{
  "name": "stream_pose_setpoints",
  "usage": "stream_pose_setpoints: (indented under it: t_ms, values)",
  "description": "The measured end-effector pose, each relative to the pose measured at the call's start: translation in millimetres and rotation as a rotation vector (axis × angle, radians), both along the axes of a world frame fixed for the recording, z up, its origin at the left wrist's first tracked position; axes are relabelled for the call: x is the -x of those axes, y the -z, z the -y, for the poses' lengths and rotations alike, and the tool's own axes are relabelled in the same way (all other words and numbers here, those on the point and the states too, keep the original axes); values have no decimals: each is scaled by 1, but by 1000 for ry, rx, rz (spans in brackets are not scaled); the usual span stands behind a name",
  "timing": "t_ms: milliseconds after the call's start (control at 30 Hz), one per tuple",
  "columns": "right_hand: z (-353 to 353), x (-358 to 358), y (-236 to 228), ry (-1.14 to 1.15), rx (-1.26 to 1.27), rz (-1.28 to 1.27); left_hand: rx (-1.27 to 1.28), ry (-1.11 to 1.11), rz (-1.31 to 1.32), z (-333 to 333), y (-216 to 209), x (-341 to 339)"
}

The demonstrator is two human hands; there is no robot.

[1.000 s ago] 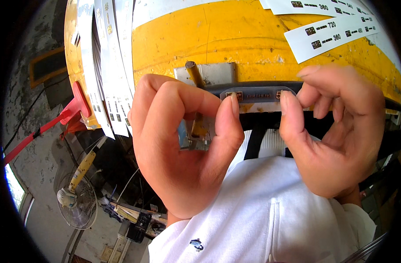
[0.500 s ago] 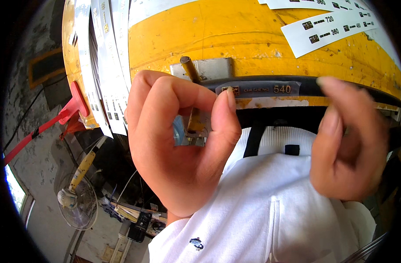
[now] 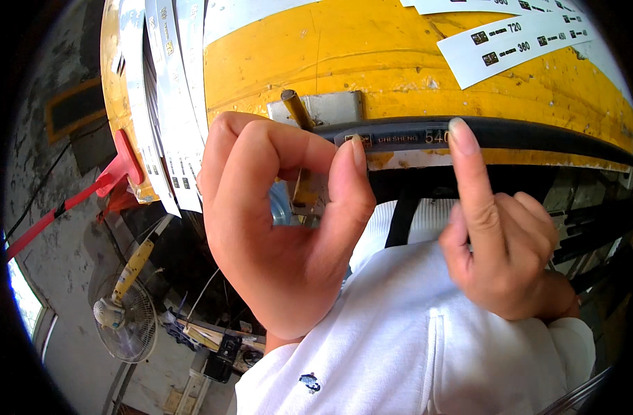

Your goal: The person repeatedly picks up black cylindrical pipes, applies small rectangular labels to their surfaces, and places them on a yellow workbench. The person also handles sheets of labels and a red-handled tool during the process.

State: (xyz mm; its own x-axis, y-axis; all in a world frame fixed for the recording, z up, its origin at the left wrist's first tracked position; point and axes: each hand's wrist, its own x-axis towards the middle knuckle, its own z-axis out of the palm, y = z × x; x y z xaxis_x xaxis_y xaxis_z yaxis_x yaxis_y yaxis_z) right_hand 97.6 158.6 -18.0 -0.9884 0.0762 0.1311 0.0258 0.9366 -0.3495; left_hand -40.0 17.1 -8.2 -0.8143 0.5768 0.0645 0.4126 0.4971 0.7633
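Note:
A long black rod [image 3: 544,135] lies across the front edge of the yellow table. Along it runs a clear sticker [image 3: 416,138] with gold lettering and a small gold emblem at its left end. My left hand [image 3: 282,214] is closed in a pinch at that left end, thumb over the film; the index fingertip is mostly hidden behind the thumb. My right hand [image 3: 499,242] holds nothing. Its index finger is stretched out with the tip on the sticker's right end, covering part of the last character, and the other fingers are curled.
A yellow table [image 3: 371,55] bears white printed label sheets [image 3: 517,41] at right and long label strips [image 3: 171,104] at left. A metal peg [image 3: 297,109] rises beside a plate near my left hand. A red-handled tool [image 3: 119,166] leans at left, above a fan [image 3: 126,321].
My right hand has moved left from beyond the film and set its index fingertip on the sticker's right end. The sticker now lies closer along the rod. My left hand has barely shifted.

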Motion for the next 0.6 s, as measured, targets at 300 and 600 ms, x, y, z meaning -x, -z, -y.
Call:
stream_pose_setpoints:
  t_ms: [300,600]
  values:
    - [5,16,0,-11,7,-54,-38,-4,-5,-3,-2,-1]
    - [4,16,9,-44,35,-97,74,15,-46,2,-8,3]
